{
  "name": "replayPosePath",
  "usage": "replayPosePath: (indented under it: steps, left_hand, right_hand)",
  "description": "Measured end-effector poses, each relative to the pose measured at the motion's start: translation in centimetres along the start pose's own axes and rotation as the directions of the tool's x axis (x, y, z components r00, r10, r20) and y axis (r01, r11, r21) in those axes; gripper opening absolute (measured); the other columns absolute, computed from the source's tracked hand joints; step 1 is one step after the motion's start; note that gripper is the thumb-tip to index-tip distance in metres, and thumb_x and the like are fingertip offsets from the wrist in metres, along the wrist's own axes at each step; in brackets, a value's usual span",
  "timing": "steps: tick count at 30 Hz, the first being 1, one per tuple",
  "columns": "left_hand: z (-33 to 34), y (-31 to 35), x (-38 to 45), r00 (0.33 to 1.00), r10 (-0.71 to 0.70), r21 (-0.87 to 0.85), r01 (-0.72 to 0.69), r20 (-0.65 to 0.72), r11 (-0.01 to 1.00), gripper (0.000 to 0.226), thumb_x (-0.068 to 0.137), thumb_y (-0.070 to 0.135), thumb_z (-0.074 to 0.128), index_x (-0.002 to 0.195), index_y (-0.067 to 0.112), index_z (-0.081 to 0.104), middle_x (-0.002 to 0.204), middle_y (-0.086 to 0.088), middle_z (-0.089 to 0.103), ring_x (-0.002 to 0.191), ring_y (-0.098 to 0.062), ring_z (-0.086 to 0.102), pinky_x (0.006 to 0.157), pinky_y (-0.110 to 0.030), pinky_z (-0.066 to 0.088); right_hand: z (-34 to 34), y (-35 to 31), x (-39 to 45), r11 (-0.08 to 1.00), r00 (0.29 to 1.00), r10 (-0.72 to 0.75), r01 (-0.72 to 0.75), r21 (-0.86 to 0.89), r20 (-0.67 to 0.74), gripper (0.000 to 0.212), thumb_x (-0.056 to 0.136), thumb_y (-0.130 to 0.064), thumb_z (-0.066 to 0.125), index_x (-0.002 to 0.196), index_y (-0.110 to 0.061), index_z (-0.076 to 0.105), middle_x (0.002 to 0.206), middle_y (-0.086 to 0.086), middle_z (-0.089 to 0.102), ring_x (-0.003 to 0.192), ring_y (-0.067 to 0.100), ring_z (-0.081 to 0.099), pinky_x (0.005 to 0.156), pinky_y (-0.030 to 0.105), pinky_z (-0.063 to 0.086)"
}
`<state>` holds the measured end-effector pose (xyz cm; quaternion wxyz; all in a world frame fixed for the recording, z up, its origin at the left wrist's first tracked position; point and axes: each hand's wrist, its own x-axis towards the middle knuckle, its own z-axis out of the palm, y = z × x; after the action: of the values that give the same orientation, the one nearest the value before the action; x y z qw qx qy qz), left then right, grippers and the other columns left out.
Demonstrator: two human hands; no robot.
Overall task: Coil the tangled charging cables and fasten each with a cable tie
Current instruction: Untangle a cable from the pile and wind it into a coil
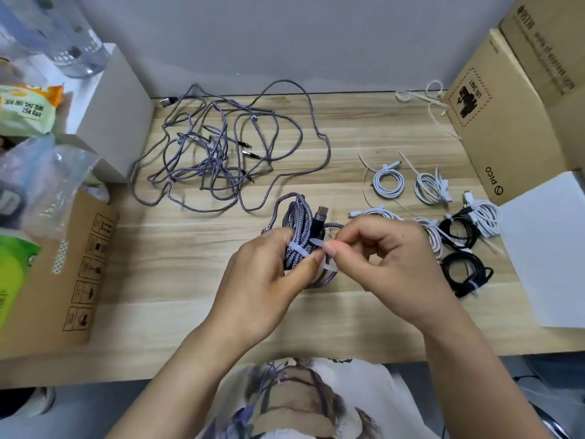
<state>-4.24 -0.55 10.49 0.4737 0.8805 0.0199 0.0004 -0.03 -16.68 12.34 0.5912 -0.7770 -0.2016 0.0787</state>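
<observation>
My left hand (269, 277) grips a coiled grey braided cable (299, 217) just above the wooden table (190, 267). A white cable tie (305, 248) is wrapped round the coil. My right hand (380, 258) pinches the tie's end next to my left thumb. A dark USB plug sticks up from the coil. Further back lies a tangle of grey braided cables (221, 153). On the right lie several tied coils, white (387, 182) and black (462, 274).
Loose cable ties (433, 99) lie at the back right by a cardboard box (506, 122). White paper (550, 248) covers the right edge. A white box (117, 99), plastic bags and a flat cardboard box (69, 274) crowd the left.
</observation>
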Motion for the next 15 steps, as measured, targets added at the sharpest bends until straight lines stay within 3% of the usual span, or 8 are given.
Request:
replayPosePath:
  steps: [4, 7, 11, 15]
  left_hand:
    - [-0.3, -0.1, 0.1, 1.0, 0.017, 0.072, -0.019, 0.026, 0.997, 0.05, 0.074, 0.059, 0.043, 0.069, 0.01, 0.046, 0.059, 0.004, 0.041, 0.055, -0.014, 0.037, 0.052, -0.036, 0.033]
    - [-0.4, 0.2, 0.0, 0.998, 0.046, 0.171, -0.054, 0.05, 0.984, 0.04, 0.073, 0.06, 0.038, 0.066, 0.021, 0.04, 0.06, 0.005, 0.04, 0.056, -0.013, 0.036, 0.052, -0.032, 0.03]
    - [-0.5, 0.3, -0.1, 0.99, 0.122, 0.369, -0.138, 0.067, 0.919, 0.032, 0.076, 0.055, 0.037, 0.062, 0.031, 0.02, 0.057, 0.012, 0.029, 0.056, -0.016, 0.025, 0.048, -0.031, 0.02]
    - [-0.6, 0.2, 0.0, 0.986, 0.14, 0.448, -0.165, 0.088, 0.879, 0.031, 0.078, 0.052, 0.039, 0.066, 0.028, 0.023, 0.056, 0.013, 0.024, 0.053, -0.019, 0.027, 0.043, -0.027, 0.017]
  right_hand:
    - [-0.1, -0.3, 0.1, 0.989, 0.997, -0.069, 0.074, -0.132, 0.043, 0.021, 0.076, -0.03, 0.062, 0.062, -0.014, 0.064, 0.052, 0.004, 0.048, 0.047, 0.01, 0.042, 0.048, 0.016, 0.033]
    - [-0.1, -0.6, 0.1, 0.978, 0.996, -0.07, 0.081, -0.192, 0.063, 0.02, 0.075, -0.029, 0.064, 0.062, -0.015, 0.063, 0.051, 0.002, 0.047, 0.047, 0.013, 0.042, 0.047, 0.018, 0.033]
    - [-0.2, -1.1, 0.3, 0.97, 0.994, 0.042, -0.017, -0.243, 0.096, 0.016, 0.071, -0.021, 0.069, 0.058, -0.016, 0.061, 0.046, -0.005, 0.042, 0.046, 0.008, 0.039, 0.047, 0.013, 0.03]
    - [-0.2, -1.5, 0.9, 0.966, 0.965, 0.19, -0.151, -0.212, 0.178, 0.024, 0.077, -0.009, 0.073, 0.057, -0.011, 0.06, 0.042, -0.007, 0.042, 0.042, 0.006, 0.037, 0.044, 0.014, 0.03]
